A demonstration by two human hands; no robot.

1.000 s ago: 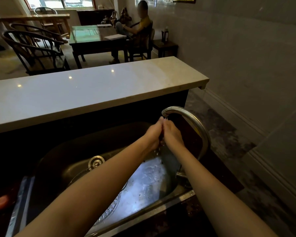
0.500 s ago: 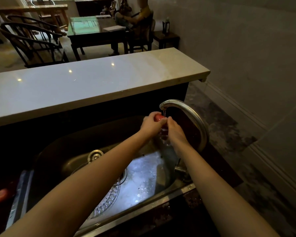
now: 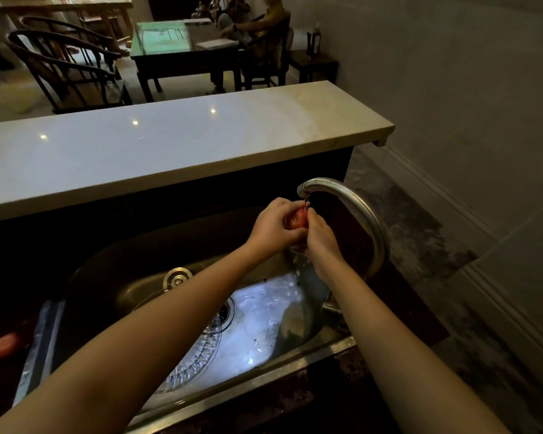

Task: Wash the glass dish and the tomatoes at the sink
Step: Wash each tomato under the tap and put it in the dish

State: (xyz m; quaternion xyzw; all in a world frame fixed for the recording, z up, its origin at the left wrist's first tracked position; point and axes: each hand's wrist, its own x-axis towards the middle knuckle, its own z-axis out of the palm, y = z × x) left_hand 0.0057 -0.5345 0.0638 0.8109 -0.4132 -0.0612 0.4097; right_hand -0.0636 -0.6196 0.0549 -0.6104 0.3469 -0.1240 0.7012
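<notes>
Both my hands hold one red tomato point(image 3: 297, 218) at the centre of the frame, right under the spout of the curved metal tap point(image 3: 362, 211). My left hand point(image 3: 271, 227) curls around it from the left, and my right hand point(image 3: 322, 242) grips it from the right and below. A thin stream of water point(image 3: 305, 202) falls onto it.

Below is the steel sink point(image 3: 248, 383), its floor wet and shining. The patterned glass dish point(image 3: 195, 364) lies in the bottom of it, near the drain and partly hidden by my left forearm. More tomatoes point(image 3: 3, 344) sit in shadow at the lower left edge, outside the basin.

Across the middle runs a pale stone counter point(image 3: 170, 142). Beyond it, at the top, a person point(image 3: 264, 23) sits at a dark table point(image 3: 182, 42) with wooden chairs point(image 3: 66, 67).
</notes>
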